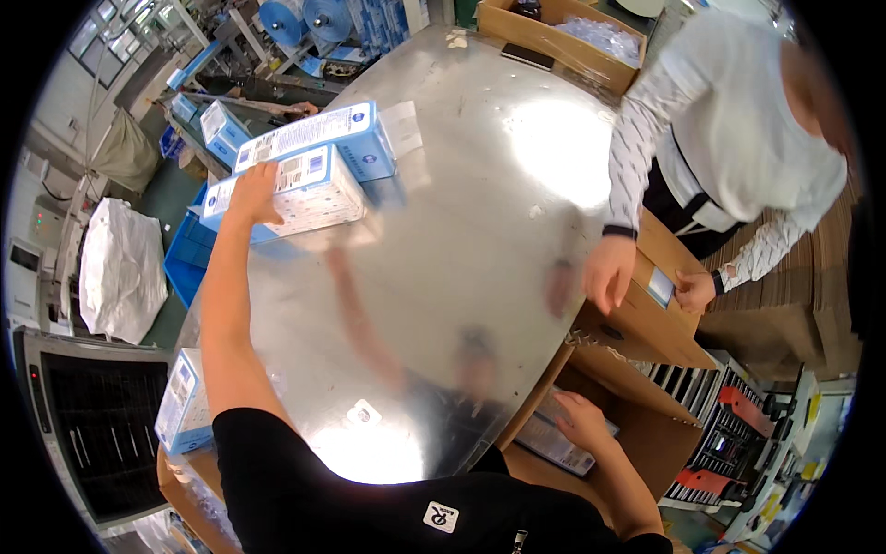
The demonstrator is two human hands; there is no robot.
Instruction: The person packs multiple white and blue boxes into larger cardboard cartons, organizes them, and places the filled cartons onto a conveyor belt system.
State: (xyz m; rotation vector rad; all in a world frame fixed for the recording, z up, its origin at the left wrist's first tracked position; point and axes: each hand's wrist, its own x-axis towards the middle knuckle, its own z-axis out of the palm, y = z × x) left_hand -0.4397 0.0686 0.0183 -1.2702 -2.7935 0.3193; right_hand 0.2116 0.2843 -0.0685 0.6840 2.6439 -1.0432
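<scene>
My left hand grips the near end of a blue-and-white packaging box lying on the metal table, thumb spread along its side. Right behind it lies a second box of the same kind. At the lower right, my right hand reaches into an open cardboard carton, fingers stretched out over a pale printed box inside. Part of that box is hidden under the hand and the carton wall.
A co-worker stands at the right, hands by another carton. Similar boxes stand left, one low down and one farther back. A blue crate sits beside the table. An open carton with clear plastic stands at the far edge.
</scene>
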